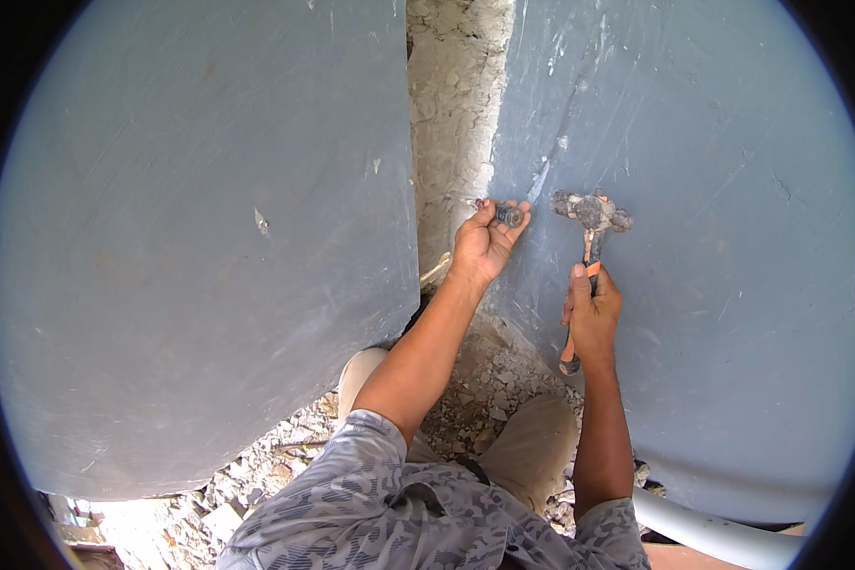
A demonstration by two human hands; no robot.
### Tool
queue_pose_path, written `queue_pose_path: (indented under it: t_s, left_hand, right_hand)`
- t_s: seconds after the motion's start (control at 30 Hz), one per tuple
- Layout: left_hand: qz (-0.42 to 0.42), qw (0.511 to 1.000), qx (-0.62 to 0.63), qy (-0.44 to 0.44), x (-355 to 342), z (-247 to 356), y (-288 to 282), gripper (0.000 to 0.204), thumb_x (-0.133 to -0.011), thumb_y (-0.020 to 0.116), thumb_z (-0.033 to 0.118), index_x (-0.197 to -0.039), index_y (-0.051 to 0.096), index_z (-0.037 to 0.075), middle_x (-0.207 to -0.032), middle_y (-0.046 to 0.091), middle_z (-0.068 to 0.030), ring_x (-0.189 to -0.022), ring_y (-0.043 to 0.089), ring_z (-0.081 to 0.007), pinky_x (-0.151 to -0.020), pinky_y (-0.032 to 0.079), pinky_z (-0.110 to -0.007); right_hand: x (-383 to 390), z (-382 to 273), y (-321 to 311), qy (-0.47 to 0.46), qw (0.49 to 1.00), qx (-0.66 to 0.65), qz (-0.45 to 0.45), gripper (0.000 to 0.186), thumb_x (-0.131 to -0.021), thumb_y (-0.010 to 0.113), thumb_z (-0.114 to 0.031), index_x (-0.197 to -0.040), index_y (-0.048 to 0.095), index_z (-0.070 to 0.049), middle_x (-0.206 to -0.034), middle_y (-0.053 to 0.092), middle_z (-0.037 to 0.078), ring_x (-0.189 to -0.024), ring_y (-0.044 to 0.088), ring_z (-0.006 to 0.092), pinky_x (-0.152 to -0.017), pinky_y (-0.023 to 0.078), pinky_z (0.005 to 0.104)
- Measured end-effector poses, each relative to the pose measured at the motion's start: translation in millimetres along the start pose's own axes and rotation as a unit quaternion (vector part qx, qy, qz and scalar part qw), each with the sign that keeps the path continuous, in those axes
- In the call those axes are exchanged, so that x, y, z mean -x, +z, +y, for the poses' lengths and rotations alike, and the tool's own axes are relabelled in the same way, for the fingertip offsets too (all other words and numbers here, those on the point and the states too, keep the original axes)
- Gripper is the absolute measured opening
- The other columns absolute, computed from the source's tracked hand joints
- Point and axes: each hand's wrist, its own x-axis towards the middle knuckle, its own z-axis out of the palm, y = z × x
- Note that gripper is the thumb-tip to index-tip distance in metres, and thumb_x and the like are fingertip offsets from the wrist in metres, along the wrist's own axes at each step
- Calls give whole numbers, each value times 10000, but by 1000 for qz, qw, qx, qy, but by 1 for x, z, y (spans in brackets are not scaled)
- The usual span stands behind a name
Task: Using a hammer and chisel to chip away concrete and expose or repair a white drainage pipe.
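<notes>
My left hand [487,245] is closed around the dark handle of a screwdriver [508,217]. Its thin shank points left at the rough, chipped wall strip [451,123] between two grey panels; whether the tip touches is too small to tell. In my right hand [594,309] is a hammer [591,211] with an orange and black handle, gripped partway along. The hammer's head, crusted with pale dirt, is held up just right of the screwdriver's butt end, apart from it.
Large grey panels flank the strip, one at left [209,256] and one at right [731,247], both scratched. Broken rubble [475,380] covers the ground around my legs. A pale pipe [717,540] lies at lower right. A light stick-like piece [435,270] juts out beside the left panel's edge.
</notes>
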Motion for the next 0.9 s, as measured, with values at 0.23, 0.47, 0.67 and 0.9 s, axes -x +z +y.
queue_pose_path:
  t_s: [0.23, 0.47, 0.67, 0.9]
  left_hand:
    - [14, 1000, 8, 25, -9, 10, 8, 183, -1098, 419, 175, -1112, 455, -3, -1155, 564, -213, -1179, 608, -413, -1090, 502, -545]
    - [8, 993, 113, 44, -31, 9, 33, 318, -1111, 354, 204, -1192, 428, -94, -1241, 565, -284, -1222, 585, -438, -1127, 466, -560]
    - [23, 988, 145, 54, -44, 29, 38, 364, -1119, 333, 246, -1282, 390, -74, -1284, 558, -271, -1209, 608, -393, -1114, 483, -509]
    - [14, 982, 183, 48, -53, 29, 45, 409, -1122, 306, 248, -1296, 386, -114, -1293, 555, -306, -1243, 576, -444, -1102, 484, -540]
  right_hand:
    - [-7, -19, 1, -30, 999, -13, -5, 304, -1046, 601, -287, -862, 557, -49, -596, 501, -19, -472, 455, 52, -421, 373, 246]
    - [-46, -21, 33, -208, 972, -27, 103, 270, -1046, 588, -265, -901, 560, -38, -611, 503, -7, -464, 468, 76, -420, 385, 260]
    - [-58, -59, 49, 102, 988, 31, -110, 293, -1046, 576, -277, -867, 526, -50, -623, 493, -2, -466, 455, 85, -416, 403, 283]
    - [-89, -60, 45, -218, 972, -8, 90, 333, -1018, 608, -320, -878, 543, -25, -617, 509, 17, -465, 493, 119, -431, 426, 306]
